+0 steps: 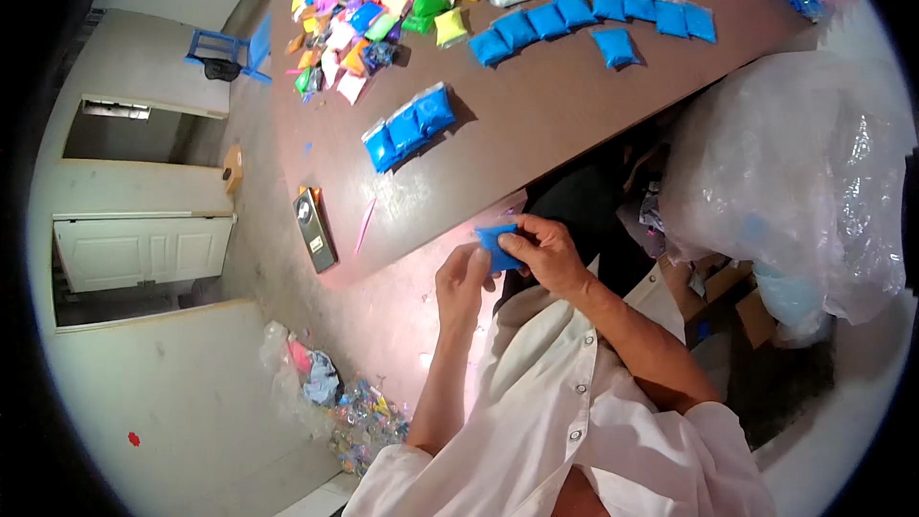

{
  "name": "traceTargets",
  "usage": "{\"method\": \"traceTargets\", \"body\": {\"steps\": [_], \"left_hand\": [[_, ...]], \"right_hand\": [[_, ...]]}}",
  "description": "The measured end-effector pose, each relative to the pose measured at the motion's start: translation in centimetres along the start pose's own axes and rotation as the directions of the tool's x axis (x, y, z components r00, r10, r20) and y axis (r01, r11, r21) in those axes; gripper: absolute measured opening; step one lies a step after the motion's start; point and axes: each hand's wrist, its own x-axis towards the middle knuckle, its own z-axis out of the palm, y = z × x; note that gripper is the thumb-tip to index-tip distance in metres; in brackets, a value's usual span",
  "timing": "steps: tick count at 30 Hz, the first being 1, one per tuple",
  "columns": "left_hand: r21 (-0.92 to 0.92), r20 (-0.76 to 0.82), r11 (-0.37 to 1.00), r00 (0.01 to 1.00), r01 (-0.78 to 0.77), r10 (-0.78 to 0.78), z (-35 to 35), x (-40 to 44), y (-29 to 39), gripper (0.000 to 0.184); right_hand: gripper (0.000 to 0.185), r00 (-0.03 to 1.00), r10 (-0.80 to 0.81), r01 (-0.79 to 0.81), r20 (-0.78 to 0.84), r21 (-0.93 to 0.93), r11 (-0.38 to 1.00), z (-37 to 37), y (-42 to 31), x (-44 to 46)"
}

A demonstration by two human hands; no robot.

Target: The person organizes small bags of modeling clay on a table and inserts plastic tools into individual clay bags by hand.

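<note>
blue packet [497, 241] pinched at sides by left hand [463, 276] and right hand [549, 255], fingers curled.

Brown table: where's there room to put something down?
The table is bare between the three bunched blue packets and the lone blue packet, and from those three to the near edge. It's crowded at the colourful pile and the long blue row.

left hand [460, 276] and right hand [548, 253] held close together before torso [536, 412]. left thumb extended upward, fingers curled. right hand angled inward, thumb and bent fingers set in pinch. left forearm [442, 364] held steep, right forearm [643, 340] slanted inward.
</note>
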Motion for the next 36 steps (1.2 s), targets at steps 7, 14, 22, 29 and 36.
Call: {"method": "traceTargets", "body": {"steps": [7, 14, 22, 29, 36], "left_hand": [[0.057, 0.030, 0.995, 0.996, -0.083, 0.082, -0.9, 0.5, -1.0, 0.024], [0.097, 0.036, 0.993, 0.997, -0.072, 0.069, -0.9, 0.8, -0.8, 0.024], [0.014, -0.084, 0.993, 0.989, -0.117, 0.118, -1.0, 1.0, -1.2, 0.020], [0.165, -0.113, 0.972, 0.976, -0.169, 0.189, -0.8, 0.6, -0.8, 0.019], [0.009, 0.002, 0.999, 0.999, -0.037, 0.037, -0.5, 0.4, -1.6, 0.023]], "right_hand": [[0.036, 0.997, 0.006, 0.001, 0.077, -0.081, 0.997, -0.4, 0.5, 0.2], [0.035, 0.996, -0.035, 0.042, 0.084, -0.080, 0.996, -0.1, -0.3, 0.1], [0.029, 0.990, -0.092, 0.112, 0.105, -0.198, 0.974, 0.3, 0.2, -0.2], [0.025, 0.996, -0.082, 0.084, 0.021, -0.167, 0.982, 0.8, 0.4, 0.0], [0.017, 0.958, -0.284, 0.263, -0.040, -0.274, 0.925, 1.2, 1.1, -0.1]]}}
